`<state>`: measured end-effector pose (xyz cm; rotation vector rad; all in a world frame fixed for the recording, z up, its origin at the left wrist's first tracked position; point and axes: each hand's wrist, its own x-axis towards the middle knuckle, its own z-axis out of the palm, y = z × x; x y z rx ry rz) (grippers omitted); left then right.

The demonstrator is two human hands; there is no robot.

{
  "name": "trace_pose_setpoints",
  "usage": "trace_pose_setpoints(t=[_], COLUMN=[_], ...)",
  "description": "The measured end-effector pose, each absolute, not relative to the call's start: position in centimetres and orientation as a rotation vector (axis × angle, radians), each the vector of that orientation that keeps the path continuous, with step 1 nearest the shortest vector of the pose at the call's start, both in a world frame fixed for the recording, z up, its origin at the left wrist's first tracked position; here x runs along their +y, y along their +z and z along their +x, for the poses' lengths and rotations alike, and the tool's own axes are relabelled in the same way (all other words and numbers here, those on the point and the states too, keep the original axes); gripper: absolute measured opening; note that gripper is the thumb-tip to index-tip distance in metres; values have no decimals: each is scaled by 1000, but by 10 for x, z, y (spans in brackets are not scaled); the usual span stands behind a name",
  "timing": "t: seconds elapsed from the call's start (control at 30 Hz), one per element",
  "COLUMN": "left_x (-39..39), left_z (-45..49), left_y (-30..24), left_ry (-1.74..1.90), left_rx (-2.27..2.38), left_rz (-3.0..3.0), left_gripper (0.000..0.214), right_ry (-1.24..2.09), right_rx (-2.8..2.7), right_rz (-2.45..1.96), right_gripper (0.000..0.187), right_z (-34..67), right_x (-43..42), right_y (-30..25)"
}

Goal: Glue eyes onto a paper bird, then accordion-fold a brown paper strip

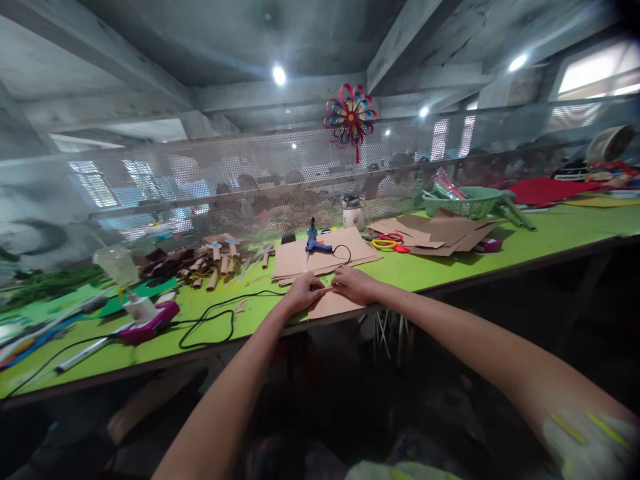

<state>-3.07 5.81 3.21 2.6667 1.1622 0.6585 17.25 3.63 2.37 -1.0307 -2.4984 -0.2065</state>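
Sleeve (590, 440) on the right arm (480, 347) is a pale, washed-out grey-green with bright yellow streaks, kinda slanted. Too blurry to say if they're printed or stitched, sorry. Past the cuff edge it's bare all the way to the right hand (356, 285). The left arm (235, 380) is bare as far as it shows, left hand (301, 293) too. Both forearms taper to pretty slim wrists. There's also a scrap of clothing (400, 472) at the bottom, pale green with yellow bits, so it looks like matching fabric.
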Motion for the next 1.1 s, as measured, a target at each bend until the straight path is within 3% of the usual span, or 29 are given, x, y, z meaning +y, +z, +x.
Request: trace_pose_setpoints(t=[0.3, 0.5, 0.97, 1.1], left_x=[62, 60, 53, 54], left_z=[-31, -36, -69, -64], left_y=[27, 36, 57, 63], left_ry=[712, 517, 217, 412], left_rx=[1052, 1027, 1057, 1212], left_rz=[2793, 2869, 3044, 3031], left_gripper=[22, 19, 28, 36], right_ry=[-208, -112, -108, -162], right_rx=[-2544, -2563, -2622, -2648], right_rz=[-994, -1066, -1112, -1119], right_gripper=[17, 8, 9, 11], right_z=[158, 169, 185, 186], right_x=[41, 42, 40, 37], right_y=[25, 28, 30, 32])
